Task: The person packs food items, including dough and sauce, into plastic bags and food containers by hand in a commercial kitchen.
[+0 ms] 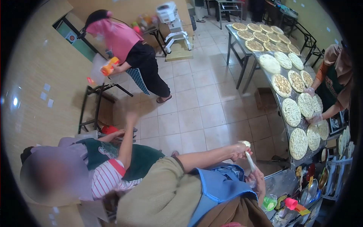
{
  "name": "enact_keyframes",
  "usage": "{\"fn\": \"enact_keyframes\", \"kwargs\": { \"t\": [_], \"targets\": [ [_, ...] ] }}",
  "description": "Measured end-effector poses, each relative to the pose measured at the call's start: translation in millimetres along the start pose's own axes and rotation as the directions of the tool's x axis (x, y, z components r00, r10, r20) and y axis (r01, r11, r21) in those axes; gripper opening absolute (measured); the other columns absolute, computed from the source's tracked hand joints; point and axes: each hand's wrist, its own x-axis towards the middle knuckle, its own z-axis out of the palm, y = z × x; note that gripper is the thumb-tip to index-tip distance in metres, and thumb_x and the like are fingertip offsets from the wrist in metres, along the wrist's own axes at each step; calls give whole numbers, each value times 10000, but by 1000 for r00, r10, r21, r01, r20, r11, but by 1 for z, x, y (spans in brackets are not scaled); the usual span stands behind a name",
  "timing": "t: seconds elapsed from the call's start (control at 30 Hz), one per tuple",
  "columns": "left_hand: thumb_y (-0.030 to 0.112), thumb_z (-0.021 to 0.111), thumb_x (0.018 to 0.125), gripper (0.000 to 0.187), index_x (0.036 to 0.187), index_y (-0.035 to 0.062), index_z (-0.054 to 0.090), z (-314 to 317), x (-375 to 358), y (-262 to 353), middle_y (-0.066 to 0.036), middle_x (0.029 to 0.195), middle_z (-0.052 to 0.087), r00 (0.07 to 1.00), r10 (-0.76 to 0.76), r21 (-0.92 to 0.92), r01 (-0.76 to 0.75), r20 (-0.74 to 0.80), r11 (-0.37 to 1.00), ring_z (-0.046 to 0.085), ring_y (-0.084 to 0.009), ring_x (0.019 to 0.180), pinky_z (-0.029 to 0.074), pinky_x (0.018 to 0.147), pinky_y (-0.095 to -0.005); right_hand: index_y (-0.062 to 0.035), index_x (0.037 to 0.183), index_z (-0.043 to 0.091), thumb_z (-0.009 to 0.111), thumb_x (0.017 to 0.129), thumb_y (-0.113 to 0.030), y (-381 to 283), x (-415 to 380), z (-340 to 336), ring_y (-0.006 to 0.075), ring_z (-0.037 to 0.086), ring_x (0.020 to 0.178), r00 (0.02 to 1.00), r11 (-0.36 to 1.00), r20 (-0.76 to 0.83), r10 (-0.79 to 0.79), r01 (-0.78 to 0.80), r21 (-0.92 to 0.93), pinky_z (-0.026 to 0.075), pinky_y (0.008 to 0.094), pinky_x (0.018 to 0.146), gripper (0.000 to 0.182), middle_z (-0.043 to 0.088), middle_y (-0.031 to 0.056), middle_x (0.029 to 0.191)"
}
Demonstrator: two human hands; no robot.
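My left hand (239, 150) is closed on a piece of pale dough (246, 144), which bulges out at its fingertips. A narrow whitish strip (250, 162), apparently dough, runs from this hand down to my right hand (258, 181). The fingers of my right hand are bent around the strip's lower end, with something translucent beside them. Both hands are in front of a blue apron (223, 183), left of the cluttered worktop.
Flat dough rounds (291, 112) cover a long metal table (281, 96), where a gloved co-worker (332, 87) touches one. Bowls and a pink cup (291, 203) stand lower right. One person (126, 49) holds an orange container; another (109, 166) is close on the left.
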Motion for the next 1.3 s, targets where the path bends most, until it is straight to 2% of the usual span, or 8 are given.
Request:
{"fn": "enact_keyframes", "kwargs": {
  "t": [0.1,0.17,0.4,0.57,0.8,0.97,1.1,1.3],
  "targets": [
    [273,364,969,314,936,61,594,22,-25,4,-80,973,606,951,94,624,-265,294,735,548,-229,1014,282,1025,-534,-20,1277,477,558,902,-310,23,-2,-34,72,409,512,998,985,-9,-61,61,159,386,220,474,480,451,-36,628],
    [246,418,935,269,965,49,599,55,-70,16,-126,1027,601,916,60,916,-399,396,50,539,-265,1042,102,1043,-642,3,1229,505,569,888,-303,36,-4,-65,74,408,485,993,986,-37,-110,114,122,377,222,451,462,491,-18,632],
    [79,535,759,177,891,11,632,65,-60,-31,-100,862,542,479,-47,263,-558,877,-787,534,-246,955,33,1087,-623,-67,1116,654,582,879,-293,-37,-30,-83,153,605,812,991,826,-70,-112,54,-561,485,294,697,335,675,63,968],
    [99,532,782,143,862,6,606,90,-40,-58,-123,823,573,559,-29,293,-477,829,-829,590,-287,805,72,1081,-603,-23,1107,624,535,891,-267,14,-50,-18,284,648,864,740,659,-454,-496,-19,-752,486,362,783,337,654,185,1019],
    [280,622,830,245,825,35,619,111,-34,-110,-130,721,614,773,-301,741,-628,559,-237,589,-309,653,422,748,-391,-21,1114,618,499,913,-263,119,-99,5,377,617,910,219,805,-782,-584,31,-593,485,394,785,337,635,219,1008],
    [290,674,792,232,824,62,647,140,-55,-162,-68,789,620,379,-174,294,-877,909,-380,573,-247,782,363,826,-401,-22,1098,628,531,906,-252,161,-168,-5,334,638,846,150,817,-874,-463,455,-355,489,359,747,316,650,217,940],
    [279,693,768,207,823,81,665,172,-75,-228,-38,800,628,292,-225,122,-819,930,-561,576,-226,813,302,876,-421,-34,1141,607,538,894,-183,169,-234,10,332,630,776,29,878,-882,-470,119,-464,492,378,687,297,637,225,884],
    [235,553,856,241,825,13,640,217,-86,-362,-121,793,638,692,-392,715,-690,606,-113,601,-265,680,436,718,-408,-39,1185,549,533,892,-140,212,-323,26,359,604,745,-364,842,-764,-533,-137,-522,486,413,647,310,587,191,890]
  ]
}}
